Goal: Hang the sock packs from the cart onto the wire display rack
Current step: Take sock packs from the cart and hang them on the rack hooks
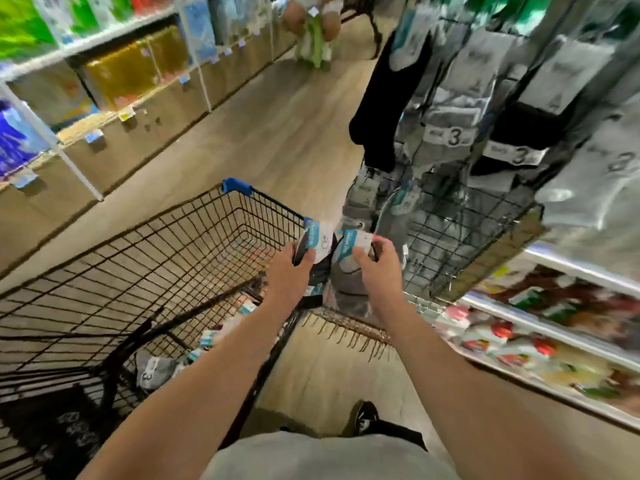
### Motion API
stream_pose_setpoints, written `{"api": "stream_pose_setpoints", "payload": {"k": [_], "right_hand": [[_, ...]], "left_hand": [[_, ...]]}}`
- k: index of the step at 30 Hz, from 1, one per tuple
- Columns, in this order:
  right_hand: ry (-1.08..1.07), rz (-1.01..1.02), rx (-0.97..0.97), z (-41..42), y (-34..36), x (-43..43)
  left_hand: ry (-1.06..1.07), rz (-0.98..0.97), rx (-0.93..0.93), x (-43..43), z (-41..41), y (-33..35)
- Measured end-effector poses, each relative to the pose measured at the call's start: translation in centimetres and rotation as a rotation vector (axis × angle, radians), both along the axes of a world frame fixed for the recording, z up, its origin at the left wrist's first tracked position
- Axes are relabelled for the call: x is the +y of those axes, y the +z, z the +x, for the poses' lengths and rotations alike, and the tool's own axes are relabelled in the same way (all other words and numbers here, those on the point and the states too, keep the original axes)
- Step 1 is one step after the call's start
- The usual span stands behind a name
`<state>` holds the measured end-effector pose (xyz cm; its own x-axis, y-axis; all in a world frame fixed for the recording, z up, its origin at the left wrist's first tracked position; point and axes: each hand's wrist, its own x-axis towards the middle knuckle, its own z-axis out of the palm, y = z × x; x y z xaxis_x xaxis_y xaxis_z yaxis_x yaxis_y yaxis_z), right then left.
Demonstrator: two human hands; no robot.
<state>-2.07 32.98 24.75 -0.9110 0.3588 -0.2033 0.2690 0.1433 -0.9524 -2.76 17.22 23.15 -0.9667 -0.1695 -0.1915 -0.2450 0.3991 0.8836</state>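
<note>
Store aisle, wood-look floor (277,133), stocked shelves (121,74) on the far side. Black wire cart (173,237) sits left of the fingers (362,253); the wire display rack (460,230), hung with packs, is just right of and beyond them.

Left hand (289,271) grips a dark sock pack (317,244) at its header card. Right hand (379,268) pinches a grey sock pack (349,282) the same way. The two packs almost touch, above the cart's right rim.

Row of bare hooks (349,332) just below the fingers. Spare packs (152,367) lie in the cart under the left forearm. Too blurry to see the card holes.

My read: hang one pack at a time, card flat, hole lined up on the hook tip, slide it fully back, then release. Risk: both hands are full, so nothing steadies the hook.
</note>
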Motion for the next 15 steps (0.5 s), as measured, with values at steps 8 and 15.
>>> {"api": "stream_pose_setpoints", "payload": {"k": [8, 15], "right_hand": [[-0.109, 0.076, -0.04, 1.0, -2.0, 10.5], [-0.306, 0.038, 0.002, 0.0, -2.3, 19.4]], "left_hand": [[-0.213, -0.009, 0.023, 11.6, -1.0, -1.1], [-0.255, 0.017, -0.018, 18.1, -2.5, -2.5]]}}
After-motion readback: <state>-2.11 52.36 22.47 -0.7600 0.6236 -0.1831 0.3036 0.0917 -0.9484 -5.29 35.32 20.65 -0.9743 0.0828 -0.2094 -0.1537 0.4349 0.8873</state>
